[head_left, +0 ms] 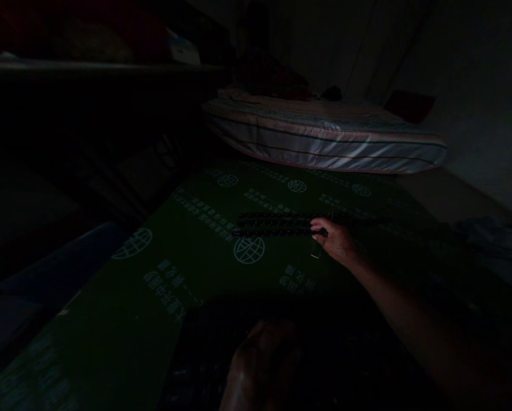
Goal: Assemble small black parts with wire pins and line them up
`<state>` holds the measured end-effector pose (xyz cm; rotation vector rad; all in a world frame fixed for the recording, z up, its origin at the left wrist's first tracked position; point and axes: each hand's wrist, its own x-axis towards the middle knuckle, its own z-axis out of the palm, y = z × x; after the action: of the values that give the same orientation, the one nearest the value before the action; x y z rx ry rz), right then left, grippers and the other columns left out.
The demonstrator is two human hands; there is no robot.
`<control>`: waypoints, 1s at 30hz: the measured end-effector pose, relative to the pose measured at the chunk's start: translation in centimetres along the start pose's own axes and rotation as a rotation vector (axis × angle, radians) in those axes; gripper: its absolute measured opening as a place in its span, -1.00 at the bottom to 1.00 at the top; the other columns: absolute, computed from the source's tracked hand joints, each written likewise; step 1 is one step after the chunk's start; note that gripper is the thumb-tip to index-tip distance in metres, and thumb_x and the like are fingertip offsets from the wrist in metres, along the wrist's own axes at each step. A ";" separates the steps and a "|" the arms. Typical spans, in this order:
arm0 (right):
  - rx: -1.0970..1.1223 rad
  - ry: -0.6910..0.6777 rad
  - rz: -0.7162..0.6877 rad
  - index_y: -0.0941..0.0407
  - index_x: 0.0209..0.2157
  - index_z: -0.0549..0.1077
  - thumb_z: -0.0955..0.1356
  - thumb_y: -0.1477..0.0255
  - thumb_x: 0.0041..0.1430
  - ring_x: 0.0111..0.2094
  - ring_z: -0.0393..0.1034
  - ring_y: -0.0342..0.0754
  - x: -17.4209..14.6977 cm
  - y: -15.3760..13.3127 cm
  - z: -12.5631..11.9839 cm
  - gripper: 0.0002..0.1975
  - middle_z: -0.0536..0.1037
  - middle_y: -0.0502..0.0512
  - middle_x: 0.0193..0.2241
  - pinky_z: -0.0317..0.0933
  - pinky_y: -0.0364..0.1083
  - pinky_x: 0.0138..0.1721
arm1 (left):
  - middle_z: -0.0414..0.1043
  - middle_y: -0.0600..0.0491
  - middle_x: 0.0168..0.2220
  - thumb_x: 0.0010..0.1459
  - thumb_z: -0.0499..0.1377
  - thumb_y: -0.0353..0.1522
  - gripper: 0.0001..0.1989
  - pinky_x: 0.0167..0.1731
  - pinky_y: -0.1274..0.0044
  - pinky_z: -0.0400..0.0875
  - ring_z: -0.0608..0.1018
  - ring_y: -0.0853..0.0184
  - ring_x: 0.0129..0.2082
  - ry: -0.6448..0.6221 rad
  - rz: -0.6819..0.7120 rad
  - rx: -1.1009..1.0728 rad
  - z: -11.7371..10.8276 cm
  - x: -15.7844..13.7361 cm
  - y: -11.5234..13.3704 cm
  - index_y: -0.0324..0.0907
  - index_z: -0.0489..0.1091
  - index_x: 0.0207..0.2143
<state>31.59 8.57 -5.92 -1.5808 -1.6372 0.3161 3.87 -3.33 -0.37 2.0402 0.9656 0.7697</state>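
Note:
Several slim dark rods (pixel 277 222) with pale specks lie side by side across the green board (pixel 204 251). At their right part, my right hand (pixel 330 237) has its thumb and fingers closed around the nearest rod (pixel 273 233). A small thin clear-looking piece with a bright edge (pixel 314 256) shows just below that hand. Low in the view, my left hand (pixel 262 357) rests over a large black thing (pixel 200 354) with a faint pattern; its kind is lost in the dark. Deep shadow hides the left fingers.
A striped mattress (pixel 324 137) lies across the far end of the board. To the left stands a dark shelf or table (pixel 105 67) with things on top. Crumpled cloth (pixel 491 240) lies at the right, near a pale wall (pixel 487 114). The room is very dim.

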 end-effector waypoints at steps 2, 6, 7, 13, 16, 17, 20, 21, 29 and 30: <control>0.001 0.002 -0.005 0.06 -0.20 0.41 0.31 0.61 -0.08 -0.28 0.48 -0.05 0.0 0.0 0.0 -0.65 0.57 0.03 -0.33 0.31 -0.03 -0.18 | 0.47 0.07 -0.27 0.12 0.10 -0.45 -0.85 -0.29 0.62 0.48 0.54 0.40 -0.30 0.002 0.006 0.005 0.0 0.0 0.0 -0.13 0.38 -0.23; -0.010 0.008 -0.002 0.05 -0.20 0.41 0.32 0.61 -0.08 -0.27 0.48 -0.05 0.0 0.1 0.0 -0.66 0.58 0.03 -0.32 0.31 -0.03 -0.17 | 0.47 0.06 -0.27 0.12 0.11 -0.45 -0.83 -0.29 0.63 0.48 0.54 0.40 -0.31 0.003 0.007 0.003 0.1 0.0 0.0 -0.13 0.38 -0.21; -0.013 0.008 -0.002 0.05 -0.20 0.40 0.32 0.61 -0.08 -0.27 0.48 -0.06 0.0 0.1 0.0 -0.65 0.58 0.02 -0.32 0.31 -0.03 -0.17 | 0.47 0.06 -0.27 0.12 0.11 -0.45 -0.83 -0.29 0.63 0.48 0.54 0.40 -0.31 0.002 0.000 0.001 0.1 0.1 0.0 -0.13 0.38 -0.21; 0.006 -0.005 0.006 0.07 -0.19 0.40 0.31 0.61 -0.06 -0.26 0.48 -0.06 -0.1 0.0 -0.2 -0.66 0.58 0.05 -0.31 0.31 -0.05 -0.16 | 0.48 0.08 -0.30 0.12 0.11 -0.43 -0.85 -0.31 0.63 0.49 0.55 0.41 -0.33 -0.006 -0.036 0.005 0.0 0.0 0.1 -0.11 0.39 -0.23; 0.010 -0.010 0.012 0.07 -0.19 0.40 0.30 0.60 -0.05 -0.25 0.47 -0.06 -0.1 -0.1 -0.2 -0.67 0.58 0.04 -0.31 0.31 -0.05 -0.16 | 0.48 0.08 -0.30 0.12 0.11 -0.43 -0.83 -0.34 0.62 0.49 0.55 0.40 -0.35 0.001 -0.034 0.003 0.1 -0.1 0.0 -0.10 0.39 -0.21; 0.013 -0.010 0.012 0.06 -0.19 0.40 0.30 0.60 -0.05 -0.24 0.47 -0.06 -0.2 -0.1 -0.2 -0.67 0.57 0.04 -0.31 0.31 -0.05 -0.16 | 0.48 0.07 -0.30 0.12 0.11 -0.43 -0.82 -0.35 0.62 0.50 0.55 0.40 -0.35 0.002 -0.033 0.005 0.2 -0.1 0.0 -0.10 0.39 -0.20; 0.021 -0.014 0.008 0.06 -0.19 0.40 0.30 0.60 -0.05 -0.24 0.47 -0.06 -0.2 -0.1 -0.2 -0.66 0.57 0.04 -0.29 0.31 -0.05 -0.16 | 0.48 0.08 -0.31 0.11 0.11 -0.43 -0.82 -0.35 0.62 0.49 0.55 0.40 -0.36 0.009 -0.040 0.011 0.2 0.0 0.0 -0.10 0.39 -0.21; 0.018 -0.013 0.007 0.06 -0.19 0.41 0.31 0.60 -0.06 -0.24 0.47 -0.06 -0.2 -0.1 -0.2 -0.66 0.57 0.04 -0.30 0.31 -0.05 -0.16 | 0.48 0.08 -0.31 0.10 0.12 -0.43 -0.82 -0.35 0.62 0.49 0.55 0.40 -0.36 0.013 -0.046 0.010 0.2 0.1 0.0 -0.10 0.39 -0.21; 0.014 -0.007 0.006 0.07 -0.19 0.41 0.29 0.60 -0.05 -0.25 0.48 -0.06 -0.2 -0.2 -0.2 -0.67 0.58 0.04 -0.30 0.31 -0.03 -0.16 | 0.48 0.09 -0.31 0.10 0.12 -0.45 -0.83 -0.35 0.63 0.49 0.54 0.40 -0.34 0.013 -0.017 -0.009 0.2 0.2 0.2 -0.10 0.40 -0.23; 0.016 -0.006 0.005 0.07 -0.19 0.41 0.30 0.60 -0.05 -0.25 0.48 -0.06 -0.2 -0.2 -0.2 -0.67 0.58 0.04 -0.30 0.31 -0.03 -0.15 | 0.48 0.09 -0.30 0.10 0.12 -0.44 -0.83 -0.35 0.63 0.49 0.54 0.40 -0.34 0.017 -0.021 -0.006 0.2 0.1 0.1 -0.10 0.40 -0.23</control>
<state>31.60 8.24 -5.76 -1.5736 -1.6322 0.3361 4.16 -3.36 -0.35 2.0182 0.9911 0.7796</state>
